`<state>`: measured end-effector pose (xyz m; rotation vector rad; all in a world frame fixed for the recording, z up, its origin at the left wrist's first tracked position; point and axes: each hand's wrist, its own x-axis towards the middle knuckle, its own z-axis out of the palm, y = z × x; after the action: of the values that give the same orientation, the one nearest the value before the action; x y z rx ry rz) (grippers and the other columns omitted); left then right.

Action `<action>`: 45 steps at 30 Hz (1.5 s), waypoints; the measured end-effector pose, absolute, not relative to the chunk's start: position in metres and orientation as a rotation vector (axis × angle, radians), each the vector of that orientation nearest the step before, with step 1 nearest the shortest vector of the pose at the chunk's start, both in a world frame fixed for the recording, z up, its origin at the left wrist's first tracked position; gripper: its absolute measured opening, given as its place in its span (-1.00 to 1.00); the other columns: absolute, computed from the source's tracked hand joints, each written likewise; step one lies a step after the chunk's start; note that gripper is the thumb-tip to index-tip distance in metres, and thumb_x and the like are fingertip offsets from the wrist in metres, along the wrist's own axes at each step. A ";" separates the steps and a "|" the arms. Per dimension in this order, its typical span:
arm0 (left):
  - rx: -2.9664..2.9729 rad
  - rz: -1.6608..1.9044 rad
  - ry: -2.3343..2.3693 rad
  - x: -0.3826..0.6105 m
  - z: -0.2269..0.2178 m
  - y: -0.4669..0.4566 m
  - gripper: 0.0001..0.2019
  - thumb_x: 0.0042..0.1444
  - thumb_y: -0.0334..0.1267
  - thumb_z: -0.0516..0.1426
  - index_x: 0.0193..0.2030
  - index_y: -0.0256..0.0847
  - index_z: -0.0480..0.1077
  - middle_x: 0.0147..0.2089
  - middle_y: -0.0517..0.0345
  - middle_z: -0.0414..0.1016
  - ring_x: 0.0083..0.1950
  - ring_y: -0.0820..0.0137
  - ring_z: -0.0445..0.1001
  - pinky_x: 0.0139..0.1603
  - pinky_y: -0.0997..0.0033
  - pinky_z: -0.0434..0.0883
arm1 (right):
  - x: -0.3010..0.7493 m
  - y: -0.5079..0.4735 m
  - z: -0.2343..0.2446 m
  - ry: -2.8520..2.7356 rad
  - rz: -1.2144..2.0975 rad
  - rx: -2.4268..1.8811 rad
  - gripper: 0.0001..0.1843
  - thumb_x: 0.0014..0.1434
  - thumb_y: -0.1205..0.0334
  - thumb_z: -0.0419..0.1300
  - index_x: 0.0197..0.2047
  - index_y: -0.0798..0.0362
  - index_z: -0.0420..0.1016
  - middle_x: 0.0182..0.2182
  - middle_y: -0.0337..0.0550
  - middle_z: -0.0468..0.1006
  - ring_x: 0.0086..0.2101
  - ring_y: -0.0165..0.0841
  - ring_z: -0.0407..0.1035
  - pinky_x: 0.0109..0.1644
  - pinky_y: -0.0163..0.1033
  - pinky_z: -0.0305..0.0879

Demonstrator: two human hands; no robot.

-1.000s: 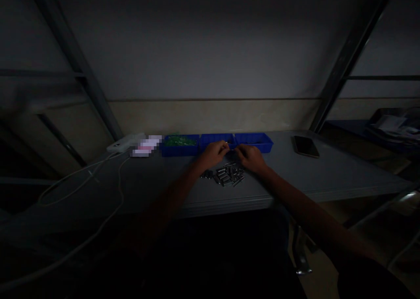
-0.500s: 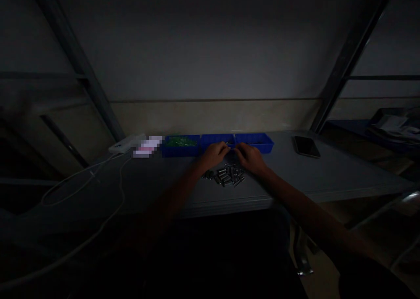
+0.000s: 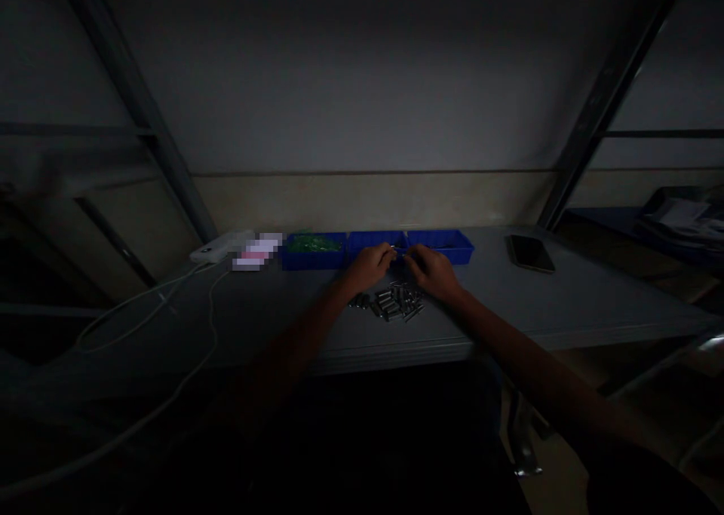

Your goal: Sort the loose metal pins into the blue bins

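Your left hand (image 3: 370, 265) and right hand (image 3: 433, 270), fingers curled, meet over the pile of small silvery metal cylinders (image 3: 393, 302); hold unreadable. Blue plastic trays (image 3: 458, 255) just behind; front edge of grey desk (image 3: 566, 304) near.

Both hands: left hand (image 3: 369, 267), right hand (image 3: 433, 271) meet above metal cylinders (image 3: 391, 303).

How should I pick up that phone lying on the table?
Probably by its two long edges, coming down from above. The phone lies flat, dark face up, on the table, so nothing sticks up to hold. Its long edges run roughly away from you, so pinch across the narrow width with thumb on one edge and fingers on the other.
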<state>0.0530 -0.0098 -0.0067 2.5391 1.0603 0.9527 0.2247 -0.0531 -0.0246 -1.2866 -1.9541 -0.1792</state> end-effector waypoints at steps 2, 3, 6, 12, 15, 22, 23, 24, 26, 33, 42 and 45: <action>2.533 0.945 1.049 0.053 -0.006 -0.010 -0.80 0.20 -0.30 -0.07 -0.35 -0.24 0.34 -0.35 0.14 0.50 -0.32 0.45 0.43 -0.28 0.50 0.31 | 0.225 -0.053 -0.025 -1.959 -0.194 -1.271 -0.75 0.22 0.14 -0.03 -0.22 0.07 0.40 -0.37 -0.13 0.52 -0.40 -0.39 0.34 -0.29 -0.33 0.15; 2.532 0.944 1.041 0.053 -0.006 -0.010 -0.79 0.20 -0.29 -0.06 -0.36 -0.24 0.35 -0.36 0.14 0.50 -0.33 0.45 0.43 -0.27 0.50 0.31 | 0.225 -0.053 -0.025 -1.964 -0.199 -1.262 -0.75 0.22 0.14 -0.02 -0.23 0.07 0.41 -0.37 -0.13 0.52 -0.40 -0.39 0.34 -0.28 -0.33 0.15; 2.534 0.944 1.037 0.053 -0.006 -0.010 -0.75 0.20 -0.26 -0.05 -0.39 -0.26 0.37 -0.38 0.13 0.50 -0.35 0.45 0.44 -0.27 0.49 0.30 | 0.225 -0.053 -0.025 -1.994 -0.203 -1.249 -0.72 0.22 0.13 -0.04 -0.33 0.07 0.42 -0.43 -0.16 0.50 -0.43 -0.40 0.32 -0.31 -0.34 0.11; 2.573 0.866 1.091 0.055 -0.011 -0.008 -0.73 0.15 -0.16 0.01 -0.42 -0.27 0.41 -0.44 0.14 0.49 -0.42 0.45 0.41 -0.38 0.49 0.27 | 0.236 -0.050 -0.021 -1.754 -0.312 -1.461 -0.62 0.21 0.09 -0.08 -0.49 0.08 0.40 -0.54 -0.16 0.46 -0.52 -0.43 0.25 -0.40 -0.32 0.01; 2.558 0.747 1.073 0.055 -0.016 -0.007 -0.78 0.08 -0.14 0.09 -0.36 -0.26 0.43 -0.45 0.17 0.49 -0.43 0.47 0.41 -0.44 0.54 0.25 | 0.251 -0.042 -0.021 -1.486 -0.322 -1.649 -0.59 0.21 0.05 -0.08 -0.45 0.10 0.44 -0.55 -0.14 0.46 -0.54 -0.41 0.25 -0.44 -0.32 -0.01; 2.667 0.582 1.061 0.053 -0.026 0.003 -0.87 -0.01 -0.28 0.12 -0.34 -0.23 0.48 -0.43 0.17 0.51 -0.43 0.47 0.42 -0.41 0.54 0.28 | 0.263 -0.034 -0.026 -1.390 -0.302 -1.830 -0.55 0.17 -0.09 -0.03 -0.32 0.09 0.49 -0.50 -0.03 0.52 -0.50 -0.30 0.34 -0.45 -0.29 0.05; 2.684 0.568 1.052 0.052 -0.025 0.003 -0.86 -0.01 -0.32 0.11 -0.35 -0.24 0.48 -0.41 0.16 0.52 -0.41 0.45 0.43 -0.39 0.53 0.29 | 0.259 -0.035 -0.026 -1.431 -0.295 -1.831 -0.55 0.17 -0.10 -0.03 -0.33 0.08 0.49 -0.49 -0.02 0.53 -0.50 -0.30 0.36 -0.44 -0.29 0.06; 2.699 0.553 1.040 0.052 -0.025 0.004 -0.86 -0.01 -0.34 0.09 -0.35 -0.24 0.49 -0.40 0.14 0.52 -0.39 0.44 0.44 -0.36 0.52 0.30 | 0.254 -0.037 -0.026 -1.479 -0.290 -1.824 -0.56 0.18 -0.10 -0.03 -0.33 0.07 0.48 -0.48 -0.03 0.53 -0.48 -0.29 0.37 -0.44 -0.29 0.08; 2.724 0.533 1.038 0.051 -0.023 0.004 -0.86 -0.02 -0.37 0.09 -0.38 -0.24 0.49 -0.37 0.12 0.53 -0.35 0.41 0.46 -0.31 0.50 0.32 | 0.242 -0.041 -0.025 -1.598 -0.280 -1.784 -0.59 0.20 -0.07 -0.03 -0.33 0.06 0.47 -0.45 -0.05 0.55 -0.46 -0.29 0.39 -0.41 -0.29 0.10; 2.797 0.595 1.088 0.049 -0.023 0.000 -0.86 0.03 -0.44 0.04 -0.39 -0.27 0.42 -0.31 0.04 0.49 -0.19 0.31 0.42 -0.13 0.38 0.33 | 0.224 -0.052 -0.024 -2.024 -0.171 -1.522 -0.71 0.24 0.11 -0.03 -0.15 0.07 0.41 -0.37 -0.10 0.56 -0.38 -0.34 0.42 -0.32 -0.31 0.15; 2.665 0.776 0.997 0.057 -0.022 -0.002 -0.83 0.14 -0.41 -0.06 -0.26 -0.28 0.34 -0.23 0.04 0.46 -0.16 0.36 0.41 -0.08 0.35 0.35 | 0.228 -0.048 -0.027 -2.151 -0.098 -1.415 -0.83 0.17 0.26 0.04 -0.23 0.06 0.42 -0.33 -0.13 0.55 -0.37 -0.36 0.39 -0.32 -0.33 0.14; 2.610 0.829 0.973 0.057 -0.021 -0.003 -0.82 0.17 -0.39 -0.08 -0.20 -0.26 0.32 -0.19 0.05 0.46 -0.15 0.38 0.41 -0.08 0.36 0.36 | 0.229 -0.047 -0.028 -2.126 -0.096 -1.415 -0.82 0.21 0.24 -0.01 -0.23 0.07 0.39 -0.36 -0.12 0.54 -0.38 -0.37 0.39 -0.33 -0.34 0.13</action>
<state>0.0569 -0.0032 -0.0209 2.6100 0.9726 0.8292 0.2287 -0.0465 -0.0282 -1.4149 -2.1263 -0.0958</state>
